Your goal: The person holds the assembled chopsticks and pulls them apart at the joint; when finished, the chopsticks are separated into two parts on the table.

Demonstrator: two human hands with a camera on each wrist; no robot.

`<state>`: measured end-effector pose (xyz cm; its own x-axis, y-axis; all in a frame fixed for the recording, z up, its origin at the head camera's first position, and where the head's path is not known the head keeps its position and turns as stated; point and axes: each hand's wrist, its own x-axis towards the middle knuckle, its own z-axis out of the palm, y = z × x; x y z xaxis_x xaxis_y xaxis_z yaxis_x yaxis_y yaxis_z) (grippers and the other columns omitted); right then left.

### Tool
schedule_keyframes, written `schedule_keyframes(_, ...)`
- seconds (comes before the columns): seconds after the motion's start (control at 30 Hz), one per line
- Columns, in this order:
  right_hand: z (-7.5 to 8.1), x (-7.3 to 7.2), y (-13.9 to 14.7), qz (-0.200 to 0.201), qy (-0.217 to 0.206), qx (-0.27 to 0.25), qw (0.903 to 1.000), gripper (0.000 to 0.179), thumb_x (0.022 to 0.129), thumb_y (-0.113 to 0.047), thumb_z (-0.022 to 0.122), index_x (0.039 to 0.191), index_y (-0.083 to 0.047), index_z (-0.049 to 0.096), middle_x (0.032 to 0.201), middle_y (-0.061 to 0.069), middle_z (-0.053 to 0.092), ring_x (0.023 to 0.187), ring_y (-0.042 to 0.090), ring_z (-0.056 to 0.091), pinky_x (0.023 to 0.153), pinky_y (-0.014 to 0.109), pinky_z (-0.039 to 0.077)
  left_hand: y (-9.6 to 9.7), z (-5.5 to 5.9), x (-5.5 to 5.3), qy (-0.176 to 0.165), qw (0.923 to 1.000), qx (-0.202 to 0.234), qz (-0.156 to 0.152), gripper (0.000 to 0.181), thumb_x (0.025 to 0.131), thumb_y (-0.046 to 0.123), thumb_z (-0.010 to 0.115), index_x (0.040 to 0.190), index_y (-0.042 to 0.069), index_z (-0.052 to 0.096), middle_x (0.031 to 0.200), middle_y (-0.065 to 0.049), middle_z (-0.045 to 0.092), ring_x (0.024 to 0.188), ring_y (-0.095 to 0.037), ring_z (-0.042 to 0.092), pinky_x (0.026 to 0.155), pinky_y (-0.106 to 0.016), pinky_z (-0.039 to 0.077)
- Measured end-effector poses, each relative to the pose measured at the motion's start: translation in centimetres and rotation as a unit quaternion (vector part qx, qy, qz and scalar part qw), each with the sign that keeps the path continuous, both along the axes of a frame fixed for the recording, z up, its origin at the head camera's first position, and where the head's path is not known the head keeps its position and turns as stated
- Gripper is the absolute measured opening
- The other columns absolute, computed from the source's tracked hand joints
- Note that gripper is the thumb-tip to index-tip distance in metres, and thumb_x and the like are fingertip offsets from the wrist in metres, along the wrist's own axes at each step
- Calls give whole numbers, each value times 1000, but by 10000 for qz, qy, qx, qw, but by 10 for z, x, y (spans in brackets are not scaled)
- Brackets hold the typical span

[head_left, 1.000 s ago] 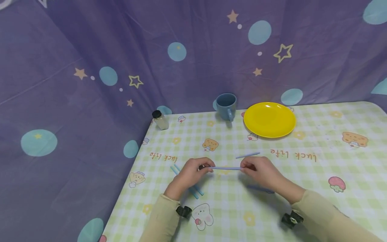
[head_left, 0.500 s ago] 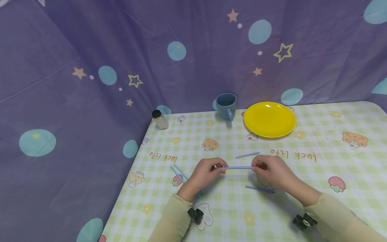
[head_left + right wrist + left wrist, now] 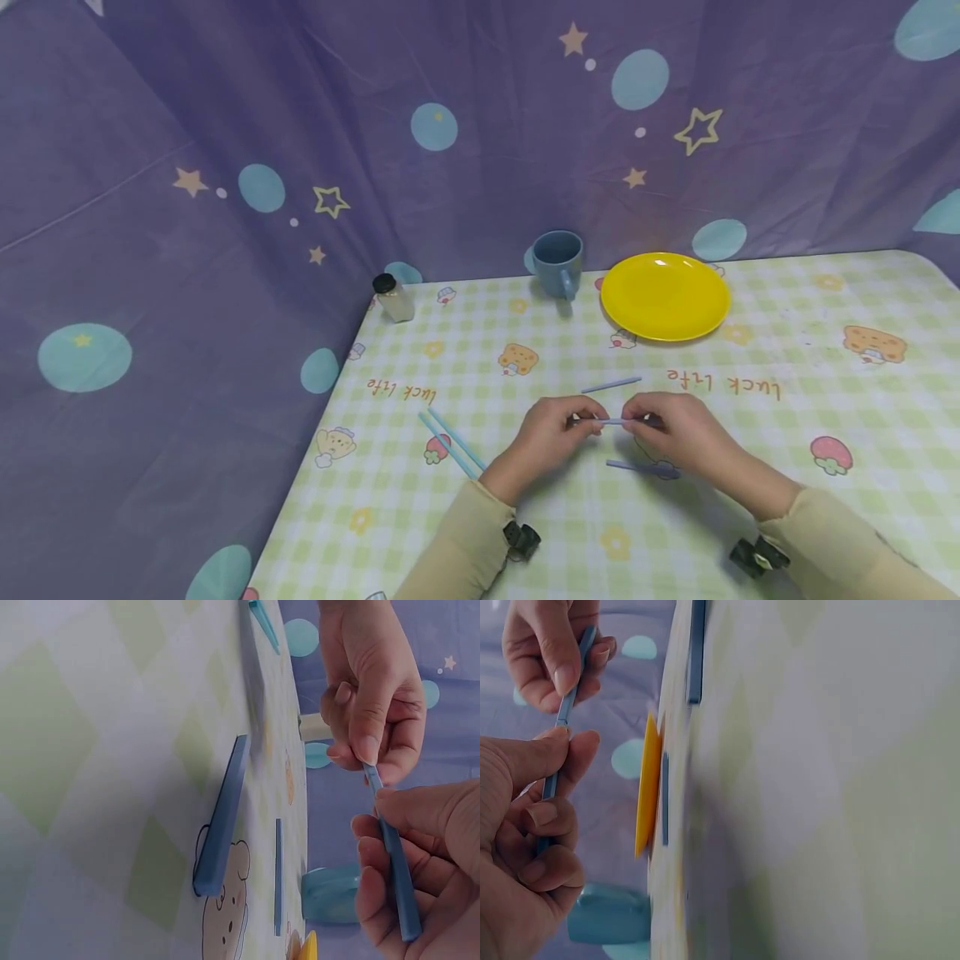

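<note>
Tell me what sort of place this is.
Probably a staged tabletop set, perhaps for filming: purple patterned fabric hangs behind the checked tablecloth, where a yellow plate and a blue mug sit.

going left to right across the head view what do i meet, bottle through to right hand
Black-capped bottle, two light blue sticks, left hand, blue stick held by both hands, right hand.

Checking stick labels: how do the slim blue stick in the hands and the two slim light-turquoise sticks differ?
The slim blue stick is darker; the slim light-turquoise sticks are paler.
The blue stick is held above the green-and-white checked tablecloth by the left hand and right hand; the turquoise sticks lie side by side on it.
Both kinds are straight.
</note>
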<state>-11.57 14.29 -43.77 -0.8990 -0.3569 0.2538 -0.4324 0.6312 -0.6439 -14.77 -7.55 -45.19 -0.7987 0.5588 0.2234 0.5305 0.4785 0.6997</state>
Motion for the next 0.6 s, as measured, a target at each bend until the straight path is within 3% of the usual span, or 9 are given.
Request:
schedule_keyframes(0.3, -2, 1, 6, 15, 315, 162, 9994, 11, 84, -9, 76, 87, -19, 73, 83, -14, 69, 70, 0, 59, 63, 27, 50, 15, 0, 3, 419, 9987, -292, 41, 8, 92, 19, 69, 97, 19, 75, 91, 12, 72, 74, 9, 55, 69, -10, 44)
schedule_keyframes(0.43, -3, 0, 7, 130, 502, 140, 9986, 12, 84, -10, 76, 89, -20, 74, 85, -13, 70, 70, -1, 58, 64, 27, 51, 17, 0, 3, 493, 9980, -399, 49, 10, 92, 20, 69, 99, 20, 76, 94, 13, 72, 75, 10, 55, 69, -9, 43)
schedule_keyframes(0.6, -3, 0, 9, 103, 546, 30, 9984, 9, 86, -14, 75, 93, -20, 76, 87, -8, 72, 70, -2, 59, 63, 27, 51, 18, 0, 1, 404, 9990, -179, 70, 10, 91, 20, 70, 98, 19, 77, 96, 11, 73, 76, 9, 57, 69, -9, 44)
